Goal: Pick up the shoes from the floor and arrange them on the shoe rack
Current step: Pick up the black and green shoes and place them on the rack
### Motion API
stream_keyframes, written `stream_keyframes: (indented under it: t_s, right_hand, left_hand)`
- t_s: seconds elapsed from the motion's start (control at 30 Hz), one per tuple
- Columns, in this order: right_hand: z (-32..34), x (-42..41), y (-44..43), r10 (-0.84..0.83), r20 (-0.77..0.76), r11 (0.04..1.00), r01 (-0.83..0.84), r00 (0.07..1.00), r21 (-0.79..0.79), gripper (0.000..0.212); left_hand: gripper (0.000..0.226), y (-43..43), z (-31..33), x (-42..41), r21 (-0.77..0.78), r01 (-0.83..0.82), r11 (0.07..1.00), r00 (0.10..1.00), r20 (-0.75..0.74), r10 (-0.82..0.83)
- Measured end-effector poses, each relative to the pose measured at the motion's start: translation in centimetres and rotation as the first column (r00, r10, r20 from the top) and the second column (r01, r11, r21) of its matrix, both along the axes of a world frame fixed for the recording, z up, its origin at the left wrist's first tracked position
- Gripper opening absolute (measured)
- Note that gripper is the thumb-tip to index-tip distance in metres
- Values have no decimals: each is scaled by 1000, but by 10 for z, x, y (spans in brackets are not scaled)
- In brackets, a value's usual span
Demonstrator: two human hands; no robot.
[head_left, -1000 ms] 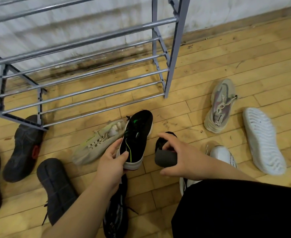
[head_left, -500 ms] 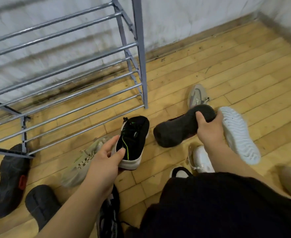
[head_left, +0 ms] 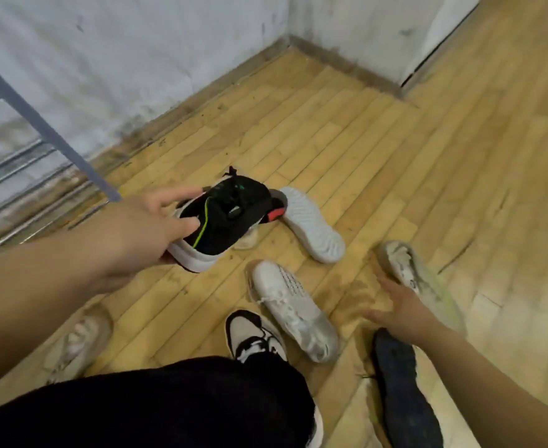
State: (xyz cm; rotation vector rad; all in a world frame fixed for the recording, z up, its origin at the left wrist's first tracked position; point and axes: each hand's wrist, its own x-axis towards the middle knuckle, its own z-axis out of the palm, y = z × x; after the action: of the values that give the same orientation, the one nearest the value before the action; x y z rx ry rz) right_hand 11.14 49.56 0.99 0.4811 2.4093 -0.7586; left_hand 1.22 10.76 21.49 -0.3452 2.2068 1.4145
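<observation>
My left hand (head_left: pixel 143 227) grips a black sneaker (head_left: pixel 224 221) with a green stripe and white sole, held just above the floor. My right hand (head_left: pixel 398 305) reaches down with fingers spread and holds nothing; its fingertips are next to a pale greenish sneaker (head_left: pixel 418 279). A white sneaker (head_left: pixel 292 308) lies between my hands. A white shoe lying sole-up (head_left: pixel 311 224) sits behind the black sneaker, beside a dark shoe with a red patch (head_left: pixel 277 210). A dark blue shoe (head_left: pixel 402 383) lies under my right forearm. Only the grey metal shoe rack's (head_left: pixel 39 124) right end shows at the left edge.
A beige shoe (head_left: pixel 78 337) lies on the wooden floor at lower left. My own black-and-white shoe (head_left: pixel 253 337) and black trouser leg (head_left: pixel 156 402) fill the bottom. White walls meet in a corner (head_left: pixel 288 37) at the back; bare floor stretches to the right.
The view swung right, away from the rack. My right hand let go of the dark shoe and now reaches toward the pale greenish sneaker. My left hand lifted the black sneaker.
</observation>
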Motion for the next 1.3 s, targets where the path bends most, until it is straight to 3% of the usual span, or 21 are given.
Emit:
stream_keyframes:
  t_s: [0.07,0.17,0.27,0.37,0.43,0.5,0.57,0.63,0.7,0.77,0.83,0.9,1.0,1.1,1.17,1.23,1.3]
  right_hand:
    - [-12,25,14,6,85,999,-9,996,40,86]
    - [-41,59,20,-82,276,990,48,958,130,123]
    - [-62,80,9,-75,249,985,33,966,168,121]
    - [-52,67,-6,-58,86,989,46,995,137,112]
    - [-30,42,-11,-87,-131,994,95,988,59,112]
    - [4,15,-14,-165,-425,986,156,890,-56,113]
    - [37,-2,-15,-245,-647,969,172,722,-175,110]
    - [56,-7,-14,-276,-771,961,159,574,-225,104]
    - [51,-6,-16,-249,-814,967,177,525,-181,93]
    - [25,-2,-17,-207,-745,974,204,634,-97,84]
    - [-5,8,-23,-106,-498,993,122,861,0,88]
    - [-30,24,-34,22,-229,998,-33,973,-47,103]
    - [-42,32,-52,-49,-81,993,40,996,-114,108]
    - [-25,15,-71,-90,-166,995,96,982,32,105]
    - [8,-8,-87,-37,-278,999,43,960,13,99]
    - [57,-37,-112,-75,-354,970,-14,932,-242,86]
    - [105,-69,-146,-136,-272,826,-43,953,-563,68]
  left_hand:
    - [42,29,5,0,-9,109,994,993,40,-109]
    - [44,63,-2,9,-1,210,978,970,125,-208]
    - [38,72,-10,18,15,245,969,950,198,-243]
    - [36,67,-16,20,25,261,965,932,256,-258]
    - [37,65,-18,19,14,274,962,928,260,-268]
    - [37,64,-19,17,14,245,970,938,251,-240]
    - [37,62,-20,13,11,184,983,956,232,-182]
    - [37,60,-23,8,-10,128,992,973,196,-124]
    - [37,58,-25,4,-21,86,996,982,168,-81]
    - [37,56,-28,1,-29,62,998,986,159,-56]
    - [37,54,-31,1,-26,55,998,984,169,-50]
    - [38,50,-35,2,-32,49,998,983,179,-42]
    - [38,43,-38,2,-40,29,999,978,206,-20]
    - [36,34,-35,5,-64,21,998,976,218,-6]
    - [34,24,-26,5,-69,10,998,979,202,5]
    - [34,14,-11,4,-41,-27,999,986,164,34]
    - [34,2,12,7,9,-80,997,993,91,79]
